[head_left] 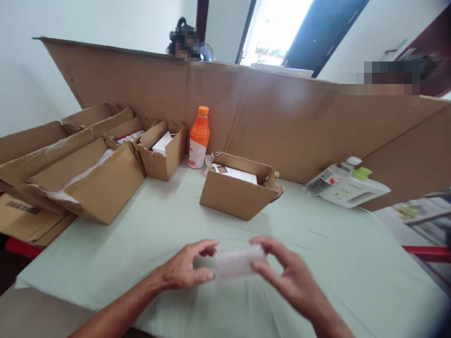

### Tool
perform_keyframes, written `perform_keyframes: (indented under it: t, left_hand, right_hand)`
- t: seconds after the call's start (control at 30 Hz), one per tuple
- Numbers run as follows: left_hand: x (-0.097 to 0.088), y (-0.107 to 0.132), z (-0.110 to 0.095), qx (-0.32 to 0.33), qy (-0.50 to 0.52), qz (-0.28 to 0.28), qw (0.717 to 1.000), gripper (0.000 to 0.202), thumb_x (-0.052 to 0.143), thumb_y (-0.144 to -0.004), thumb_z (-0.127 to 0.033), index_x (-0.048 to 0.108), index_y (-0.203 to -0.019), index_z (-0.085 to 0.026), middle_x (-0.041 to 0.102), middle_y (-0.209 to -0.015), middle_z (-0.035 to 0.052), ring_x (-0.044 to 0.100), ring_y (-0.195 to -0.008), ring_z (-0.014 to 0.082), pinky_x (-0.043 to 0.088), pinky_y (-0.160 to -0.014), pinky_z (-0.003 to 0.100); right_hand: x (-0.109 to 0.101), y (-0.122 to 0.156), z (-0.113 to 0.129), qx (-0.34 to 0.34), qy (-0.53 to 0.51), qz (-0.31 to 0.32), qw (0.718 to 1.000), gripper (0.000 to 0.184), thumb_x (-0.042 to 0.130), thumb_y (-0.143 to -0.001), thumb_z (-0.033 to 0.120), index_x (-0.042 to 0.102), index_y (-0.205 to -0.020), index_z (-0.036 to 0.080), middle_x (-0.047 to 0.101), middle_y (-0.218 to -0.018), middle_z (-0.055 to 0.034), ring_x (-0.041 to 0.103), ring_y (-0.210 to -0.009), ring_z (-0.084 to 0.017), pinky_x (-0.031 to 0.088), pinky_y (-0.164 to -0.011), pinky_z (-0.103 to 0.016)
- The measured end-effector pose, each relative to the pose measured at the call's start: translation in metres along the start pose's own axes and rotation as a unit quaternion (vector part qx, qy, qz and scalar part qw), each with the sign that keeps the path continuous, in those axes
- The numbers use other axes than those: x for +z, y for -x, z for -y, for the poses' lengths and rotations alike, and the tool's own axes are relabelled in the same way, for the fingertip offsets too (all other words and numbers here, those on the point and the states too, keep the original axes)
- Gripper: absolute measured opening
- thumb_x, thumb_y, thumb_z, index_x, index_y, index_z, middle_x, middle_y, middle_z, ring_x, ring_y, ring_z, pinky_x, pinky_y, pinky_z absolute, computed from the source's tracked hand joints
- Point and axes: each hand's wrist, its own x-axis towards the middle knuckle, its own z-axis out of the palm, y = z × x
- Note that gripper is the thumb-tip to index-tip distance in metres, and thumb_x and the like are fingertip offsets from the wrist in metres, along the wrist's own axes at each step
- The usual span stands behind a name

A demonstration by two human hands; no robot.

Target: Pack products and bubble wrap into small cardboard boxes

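A small whitish, translucent block-shaped packet (234, 263), blurred by motion, is held level just over the cloth in front of me. My right hand (285, 272) pinches its right end between thumb and fingers. At the packet's left end is my left hand (192, 265), with thumb and fingers curved apart and a gap between them. Whether its fingertips touch the packet I cannot tell. Beyond both hands stands an open cardboard box (229, 195) with a white printed box (236, 174) inside.
Pale green cloth (169, 220) covers the table. Several open cardboard boxes (116, 188) crowd the left side. An orange bottle (199, 136) stands by the tall cardboard partition (275, 122). A clear bottle (327, 178) and a white jug (355, 191) lie tilted at right. People sit beyond the partition.
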Motion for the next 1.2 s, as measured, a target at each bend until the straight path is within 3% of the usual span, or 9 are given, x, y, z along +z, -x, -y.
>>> perform_keyframes:
  t: [0.13,0.23,0.33,0.47,0.53,0.63,0.8,0.93,1.2]
  left_hand:
    - [-0.013,-0.029,0.017,-0.012,0.064,-0.081,0.995,0.056,0.065,-0.081,-0.041,0.060,-0.132,-0.019,0.069,-0.121,0.0123,0.064,-0.111,0.0257,0.050,-0.098,0.042]
    - [-0.005,-0.040,0.032,-0.006,0.050,-0.104,0.993,0.046,0.064,-0.079,-0.034,0.065,-0.121,-0.014,0.073,-0.106,0.0120,0.068,-0.095,0.0226,0.053,-0.090,0.039]
    - [0.001,-0.039,0.040,0.005,0.020,-0.101,0.995,0.040,0.062,-0.078,-0.028,0.068,-0.115,-0.015,0.075,-0.104,0.0098,0.068,-0.093,0.0213,0.054,-0.090,0.037]
    - [0.001,-0.037,0.042,0.008,0.011,-0.090,0.996,0.040,0.060,-0.078,-0.024,0.069,-0.116,-0.016,0.075,-0.104,0.0088,0.069,-0.095,0.0212,0.054,-0.090,0.036]
    - [0.000,-0.037,0.043,0.020,-0.004,-0.087,0.996,0.039,0.058,-0.078,-0.022,0.068,-0.115,-0.016,0.075,-0.104,0.0089,0.069,-0.095,0.0212,0.054,-0.090,0.035]
    - [0.001,-0.037,0.042,0.052,-0.044,-0.083,0.994,0.038,0.057,-0.078,-0.020,0.068,-0.114,-0.017,0.075,-0.102,0.0085,0.069,-0.094,0.0213,0.054,-0.088,0.035]
    - [0.003,-0.036,0.040,0.096,-0.102,-0.081,0.987,0.035,0.058,-0.077,-0.018,0.069,-0.110,-0.017,0.074,-0.098,0.0085,0.068,-0.092,0.0224,0.054,-0.085,0.036]
    - [0.003,-0.038,0.044,0.091,-0.096,-0.089,0.987,0.033,0.059,-0.078,-0.018,0.069,-0.109,-0.019,0.075,-0.098,0.0076,0.069,-0.091,0.0215,0.055,-0.084,0.035]
    - [-0.012,-0.030,0.018,0.033,-0.051,-0.204,0.977,0.033,0.058,-0.084,-0.028,0.068,-0.115,-0.021,0.070,-0.110,0.0088,0.067,-0.096,0.0220,0.056,-0.086,0.037]
  right_hand:
    - [-0.059,-0.060,0.009,0.021,-0.085,-0.201,0.976,0.038,0.074,-0.081,0.045,0.068,-0.112,0.024,0.075,-0.096,-0.0062,0.071,-0.084,-0.022,0.058,-0.071,-0.033]
    - [-0.089,-0.109,0.002,0.005,-0.041,-0.268,0.963,0.036,0.073,-0.078,0.044,0.067,-0.106,0.022,0.074,-0.095,-0.0061,0.069,-0.086,-0.022,0.057,-0.073,-0.035]
    - [-0.102,-0.147,-0.008,0.034,0.161,-0.237,0.958,0.030,0.068,-0.077,0.042,0.068,-0.098,0.021,0.073,-0.086,-0.0061,0.066,-0.077,-0.023,0.051,-0.067,-0.035]
    - [-0.092,-0.175,-0.005,0.101,0.460,-0.115,0.875,0.023,0.065,-0.077,0.033,0.072,-0.095,0.020,0.073,-0.087,-0.0093,0.066,-0.080,-0.026,0.044,-0.065,-0.034]
    - [-0.082,-0.185,0.001,0.099,0.538,-0.062,0.835,0.020,0.062,-0.079,0.029,0.073,-0.092,0.019,0.073,-0.092,-0.0116,0.067,-0.085,-0.027,0.043,-0.066,-0.033]
    - [-0.067,-0.199,0.007,0.119,0.573,-0.002,0.811,0.019,0.059,-0.080,0.026,0.075,-0.089,0.018,0.074,-0.093,-0.0131,0.068,-0.084,-0.026,0.040,-0.063,-0.031]
    - [-0.058,-0.209,0.001,0.164,0.560,0.053,0.811,0.022,0.059,-0.080,0.026,0.077,-0.088,0.017,0.076,-0.088,-0.0150,0.069,-0.081,-0.027,0.040,-0.061,-0.031]
    - [-0.062,-0.200,0.000,0.151,0.527,0.038,0.835,0.020,0.058,-0.082,0.028,0.076,-0.083,0.020,0.076,-0.087,-0.0114,0.069,-0.082,-0.026,0.040,-0.061,-0.030]
    - [-0.094,-0.108,-0.021,0.051,0.305,-0.226,0.924,0.025,0.055,-0.087,0.037,0.073,-0.096,0.022,0.076,-0.088,-0.0055,0.066,-0.070,-0.020,0.049,-0.069,-0.034]
